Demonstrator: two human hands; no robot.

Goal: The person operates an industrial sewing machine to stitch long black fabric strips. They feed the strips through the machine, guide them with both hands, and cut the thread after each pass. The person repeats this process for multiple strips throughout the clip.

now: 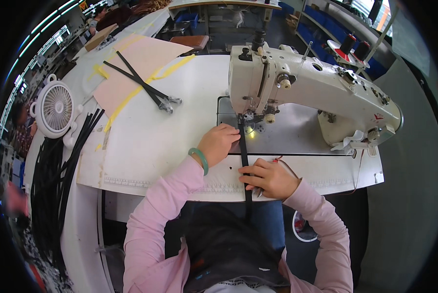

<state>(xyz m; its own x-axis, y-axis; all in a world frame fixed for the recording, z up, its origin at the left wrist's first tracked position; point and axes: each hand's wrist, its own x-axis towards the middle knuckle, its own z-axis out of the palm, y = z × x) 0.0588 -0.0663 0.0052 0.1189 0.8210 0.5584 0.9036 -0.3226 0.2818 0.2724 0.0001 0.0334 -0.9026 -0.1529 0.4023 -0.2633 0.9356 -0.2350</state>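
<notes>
Strap (244, 149) is positioned lengthwise at the machine (297, 68), its far end at the presser foot (248, 117) and its near part extending over the front edge of the surface (180, 134) toward the operator's lap. The left grip (218, 144) is located just before the foot, fingers curled, fingertips touching the strap's left edge; whether it pinches the strap or only presses it cannot be told. The right grip (271, 179) is nearer the front edge, fingers closed across the strap; a small metal tool (259, 192), mostly hidden, appears to be tucked beneath this hand. The step in hand is judged to be aligning and feeding the strap for stitching. The next move calls for holding the strap flat and straight, light guidance on both sides of the feed line, and left fingertips clear of the needle area. Two crossed straps (136, 78) lie farther back; a strip bundle (48, 185) hangs at far left.
</notes>
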